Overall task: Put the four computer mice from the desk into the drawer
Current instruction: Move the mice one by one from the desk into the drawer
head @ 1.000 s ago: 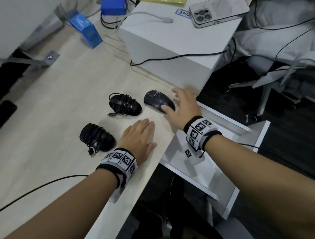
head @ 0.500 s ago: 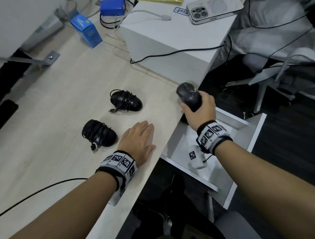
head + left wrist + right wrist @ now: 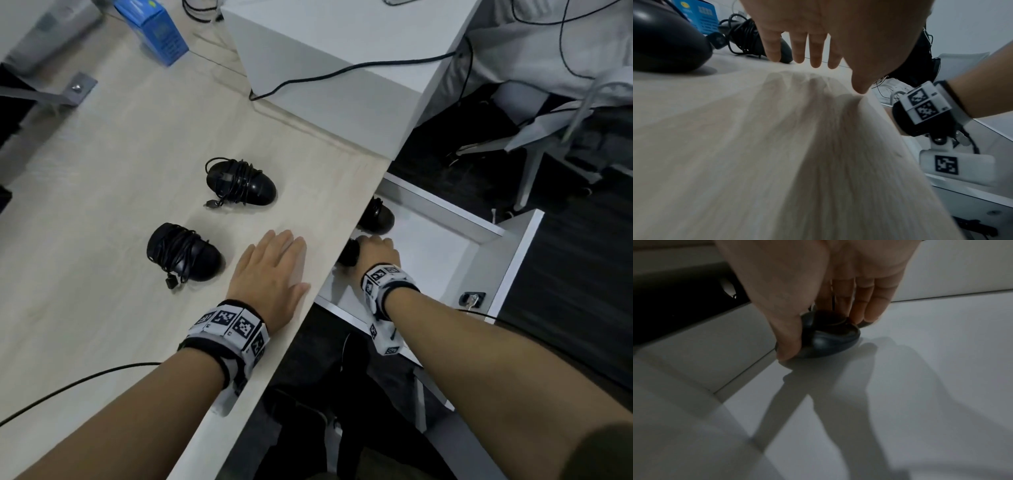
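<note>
Two black mice with their cords wound round them lie on the light wooden desk (image 3: 102, 205), one farther (image 3: 241, 183) (image 3: 748, 37) and one nearer (image 3: 183, 251) (image 3: 663, 40). My left hand (image 3: 274, 267) (image 3: 812, 53) rests flat on the desk beside the nearer one, holding nothing. My right hand (image 3: 375, 248) (image 3: 828, 337) is down in the open white drawer (image 3: 442, 205), and its thumb (image 3: 787, 345) and fingers (image 3: 865, 305) grip a dark mouse (image 3: 349, 255) (image 3: 828, 342) that sits on the drawer floor (image 3: 920, 369). Another black mouse (image 3: 376, 216) lies deeper in the drawer, partly hidden under the desk edge.
A white box (image 3: 325, 68) with a black cable (image 3: 342, 66) across it stands at the back of the desk, and a blue carton (image 3: 154, 31) at the back left. A thin cable (image 3: 68, 387) crosses the desk's near left. A chair base (image 3: 548, 144) stands beyond the drawer.
My right hand took hold of the mouse on the desk, lifted it over the edge and lowered it to the drawer floor. The left hand stayed flat in place.
</note>
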